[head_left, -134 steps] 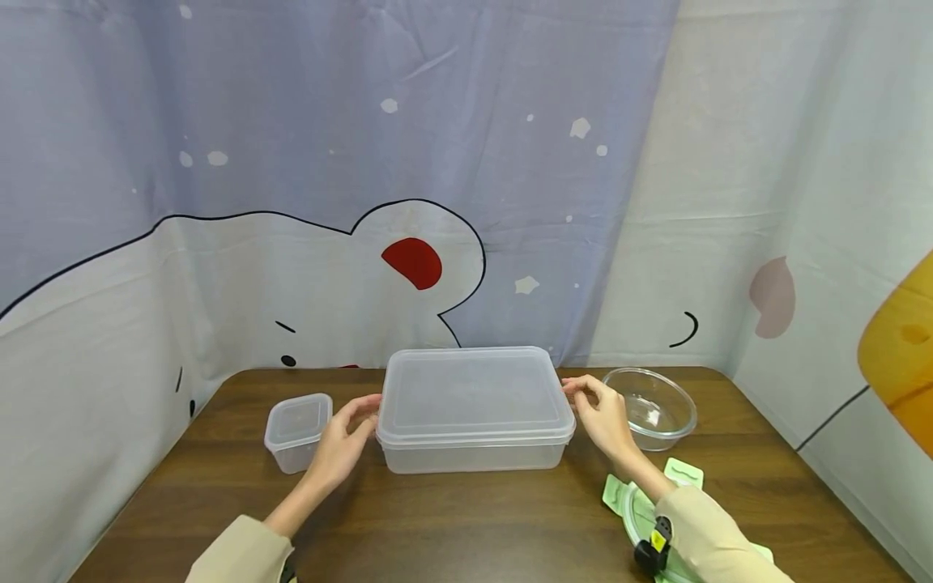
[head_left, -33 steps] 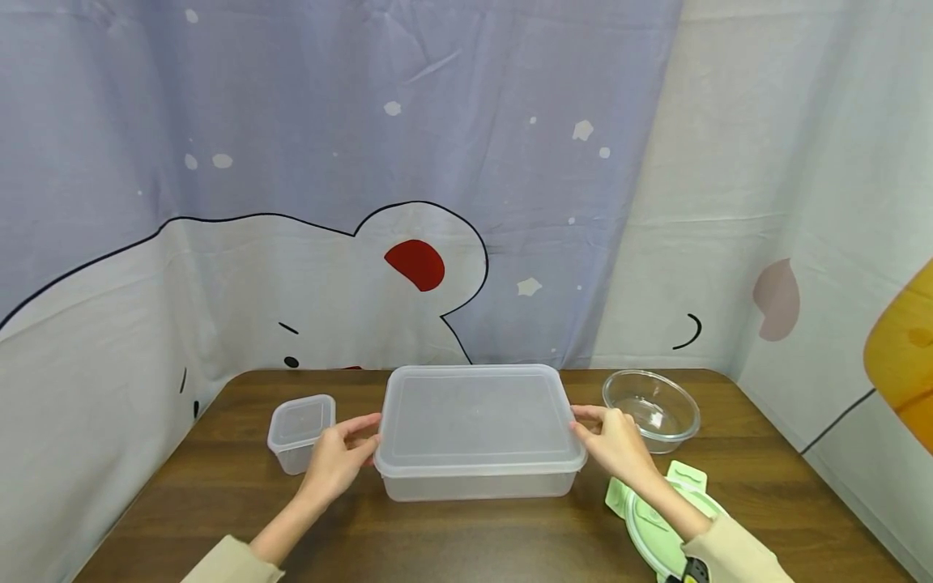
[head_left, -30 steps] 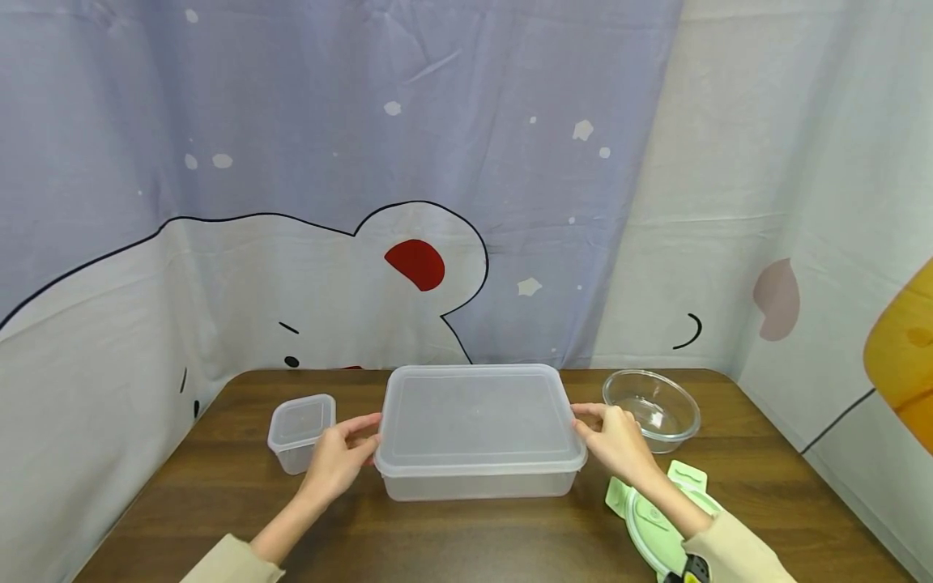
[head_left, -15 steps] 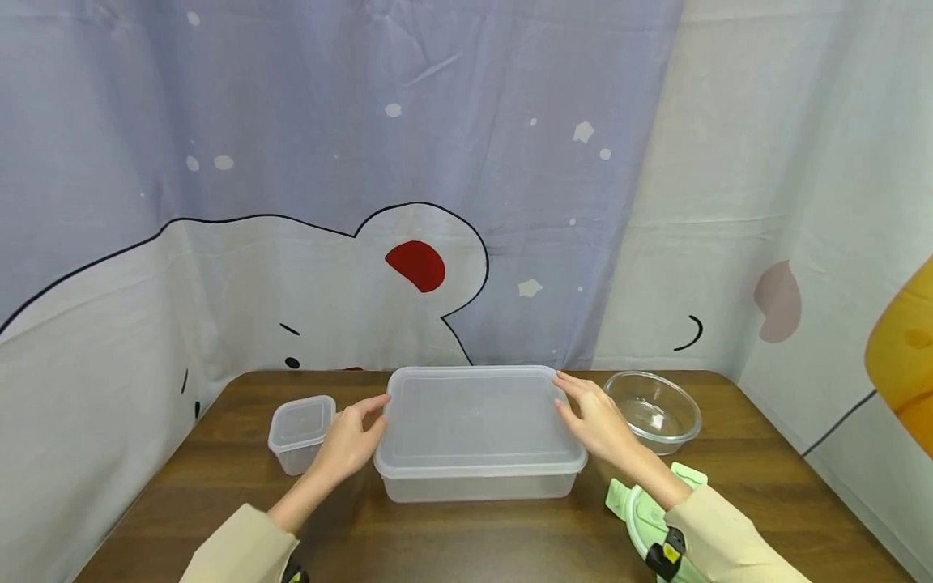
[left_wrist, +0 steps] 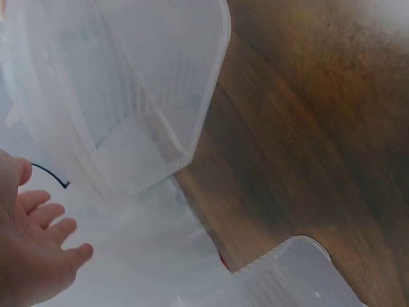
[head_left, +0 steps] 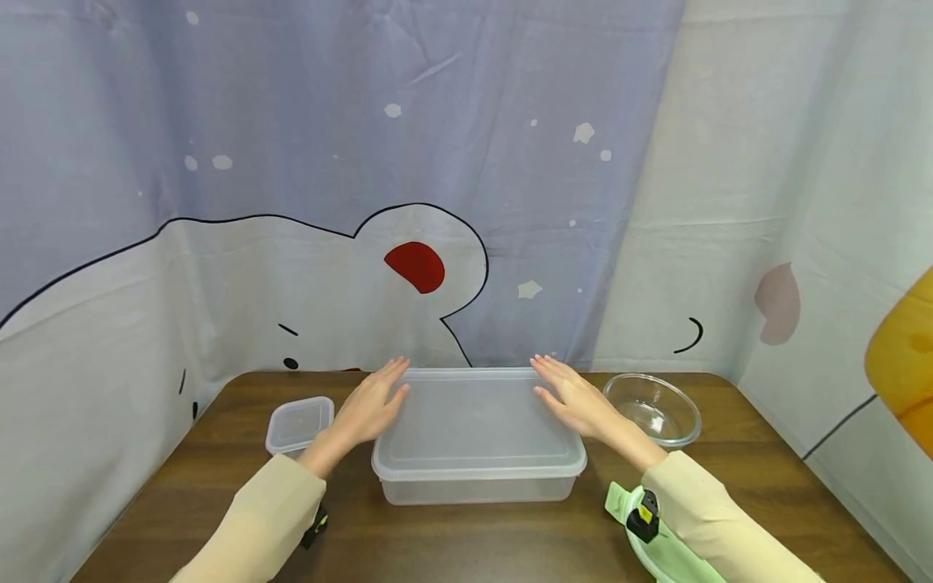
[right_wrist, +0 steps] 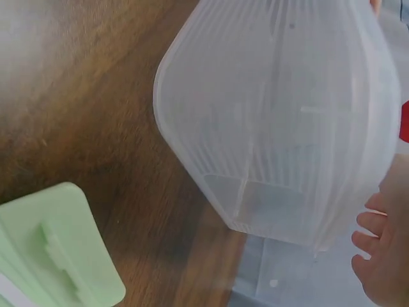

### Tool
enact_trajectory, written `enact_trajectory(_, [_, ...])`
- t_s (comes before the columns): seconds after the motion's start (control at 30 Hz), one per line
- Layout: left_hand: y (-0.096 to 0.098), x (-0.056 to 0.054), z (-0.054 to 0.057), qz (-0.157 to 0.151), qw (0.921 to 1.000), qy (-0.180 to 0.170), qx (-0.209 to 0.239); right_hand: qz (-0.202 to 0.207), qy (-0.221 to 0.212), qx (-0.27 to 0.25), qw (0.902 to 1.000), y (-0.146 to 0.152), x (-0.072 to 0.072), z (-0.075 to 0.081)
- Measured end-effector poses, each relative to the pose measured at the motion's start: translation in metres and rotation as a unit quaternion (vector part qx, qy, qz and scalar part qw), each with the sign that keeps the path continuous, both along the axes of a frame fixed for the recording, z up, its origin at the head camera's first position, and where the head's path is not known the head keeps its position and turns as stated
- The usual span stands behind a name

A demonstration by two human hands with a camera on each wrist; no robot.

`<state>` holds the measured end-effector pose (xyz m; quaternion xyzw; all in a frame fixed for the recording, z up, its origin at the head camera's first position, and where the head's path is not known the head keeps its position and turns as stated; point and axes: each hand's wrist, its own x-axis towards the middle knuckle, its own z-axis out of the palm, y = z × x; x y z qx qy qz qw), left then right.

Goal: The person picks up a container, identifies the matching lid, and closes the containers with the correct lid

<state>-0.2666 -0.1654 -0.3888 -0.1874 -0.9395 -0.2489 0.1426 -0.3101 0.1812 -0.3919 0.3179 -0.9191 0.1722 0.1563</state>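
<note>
- The big plastic box (head_left: 477, 491) sits on the wooden table (head_left: 445, 546), its lid (head_left: 474, 425) on top.
- The left hand (head_left: 372, 405) is by its back left corner, fingers straight, holding nothing.
- The right hand (head_left: 573, 401) is by the back right corner, just the same.
- Small tub (head_left: 300, 423) left; glass bowl (head_left: 651, 414) and green lid (head_left: 672, 552) right.

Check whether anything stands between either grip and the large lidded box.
Nothing visible does. The left grip and right grip are at opposite sides of the large lidded box; contact is unclear. The small box lies outward to the left, the glass bowl outward to the right.
</note>
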Motion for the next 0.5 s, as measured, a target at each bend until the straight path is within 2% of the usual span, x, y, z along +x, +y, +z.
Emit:
enact_trajectory(0.13, [0.000,-0.009,-0.001,-0.008,0.9994,-0.008,-0.034,0.012,0.006,0.017,0.9998,0.000,-0.008,-0.005])
enact_trajectory(0.27, [0.000,-0.015,-0.003,-0.007,0.9985,-0.025,-0.049,0.015,0.005,0.019,0.9997,-0.001,-0.012,-0.007])
enact_trajectory(0.5, [-0.001,-0.021,-0.007,0.003,0.9963,-0.049,-0.070,0.017,-0.020,0.027,0.9993,-0.004,-0.016,-0.008])
